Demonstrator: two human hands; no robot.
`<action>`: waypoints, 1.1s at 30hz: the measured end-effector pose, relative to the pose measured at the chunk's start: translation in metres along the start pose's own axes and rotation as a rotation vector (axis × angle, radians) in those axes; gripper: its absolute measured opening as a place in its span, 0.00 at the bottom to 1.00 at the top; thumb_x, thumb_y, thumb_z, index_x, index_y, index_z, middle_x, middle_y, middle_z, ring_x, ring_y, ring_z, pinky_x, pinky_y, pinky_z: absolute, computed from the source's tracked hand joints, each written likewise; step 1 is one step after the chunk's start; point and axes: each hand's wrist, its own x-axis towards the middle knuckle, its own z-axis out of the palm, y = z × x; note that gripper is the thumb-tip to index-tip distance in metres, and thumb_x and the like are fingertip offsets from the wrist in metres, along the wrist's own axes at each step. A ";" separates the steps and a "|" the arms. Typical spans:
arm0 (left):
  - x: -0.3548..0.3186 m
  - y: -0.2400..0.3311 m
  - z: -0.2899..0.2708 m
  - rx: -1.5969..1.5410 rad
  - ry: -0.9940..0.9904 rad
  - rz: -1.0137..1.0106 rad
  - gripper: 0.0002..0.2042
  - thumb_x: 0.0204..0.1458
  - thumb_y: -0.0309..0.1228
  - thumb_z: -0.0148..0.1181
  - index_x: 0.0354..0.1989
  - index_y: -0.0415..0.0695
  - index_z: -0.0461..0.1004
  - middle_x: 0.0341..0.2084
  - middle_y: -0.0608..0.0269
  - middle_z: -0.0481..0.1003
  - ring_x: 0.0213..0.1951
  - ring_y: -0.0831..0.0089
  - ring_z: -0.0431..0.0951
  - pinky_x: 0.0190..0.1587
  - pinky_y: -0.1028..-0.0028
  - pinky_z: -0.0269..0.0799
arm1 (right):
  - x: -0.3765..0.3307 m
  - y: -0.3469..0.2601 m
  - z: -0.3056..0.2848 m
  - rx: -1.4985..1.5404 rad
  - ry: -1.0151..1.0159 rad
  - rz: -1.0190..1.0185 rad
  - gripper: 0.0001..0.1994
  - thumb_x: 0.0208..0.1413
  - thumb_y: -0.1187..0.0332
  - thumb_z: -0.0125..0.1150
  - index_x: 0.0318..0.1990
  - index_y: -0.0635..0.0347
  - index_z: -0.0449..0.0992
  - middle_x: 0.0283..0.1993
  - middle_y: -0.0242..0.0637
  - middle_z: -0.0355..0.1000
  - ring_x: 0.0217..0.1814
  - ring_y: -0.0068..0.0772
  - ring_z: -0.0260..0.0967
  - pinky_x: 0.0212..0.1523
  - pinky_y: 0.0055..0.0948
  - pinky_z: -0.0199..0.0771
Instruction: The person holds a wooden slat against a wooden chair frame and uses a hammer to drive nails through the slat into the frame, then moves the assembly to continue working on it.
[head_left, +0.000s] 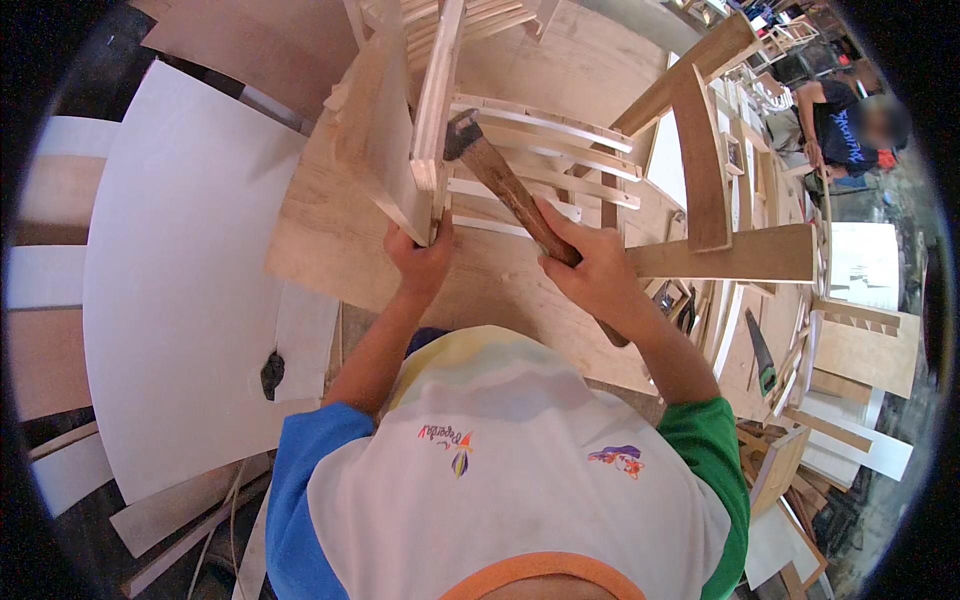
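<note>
My right hand (pixel 592 262) is wrapped round the brown wooden handle of a hammer (pixel 508 190). The hammer's dark metal head is up by the side of a thick plywood strip (pixel 437 100). My left hand (pixel 420 258) grips the near lower end of an upright wooden panel (pixel 375 140), with fingers partly hidden by the wood. Panel and strip belong to a wooden frame. To its right, several pale slats (pixel 560 145) run across, side by side. The frame stands on a plywood sheet (pixel 330 240).
A large white board (pixel 200 280) lies on the left. Dark brown boards (pixel 730 255) are joined at the right. A handsaw with a green handle (pixel 762 355) lies among offcuts at the lower right. Another person (pixel 835 130) is at the far right.
</note>
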 end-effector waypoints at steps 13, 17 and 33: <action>-0.006 -0.007 0.001 -0.038 0.017 -0.007 0.09 0.39 0.20 0.68 0.31 0.36 0.77 0.26 0.55 0.75 0.27 0.62 0.76 0.29 0.69 0.69 | -0.006 0.012 0.003 0.105 0.083 -0.036 0.33 0.44 0.79 0.65 0.62 0.62 0.64 0.22 0.42 0.70 0.22 0.18 0.67 0.28 0.20 0.69; -0.001 0.000 0.000 -0.022 0.026 0.021 0.09 0.39 0.21 0.69 0.31 0.36 0.77 0.26 0.55 0.75 0.27 0.62 0.76 0.29 0.69 0.69 | -0.003 -0.002 -0.003 0.057 0.071 -0.086 0.32 0.45 0.78 0.64 0.62 0.60 0.64 0.21 0.43 0.68 0.21 0.19 0.64 0.26 0.20 0.67; 0.002 0.002 -0.002 0.031 0.003 0.087 0.09 0.40 0.23 0.69 0.30 0.36 0.76 0.28 0.55 0.75 0.28 0.61 0.77 0.30 0.67 0.70 | -0.018 0.010 -0.001 0.029 0.077 0.021 0.33 0.43 0.77 0.66 0.61 0.60 0.65 0.23 0.44 0.68 0.22 0.21 0.62 0.28 0.22 0.68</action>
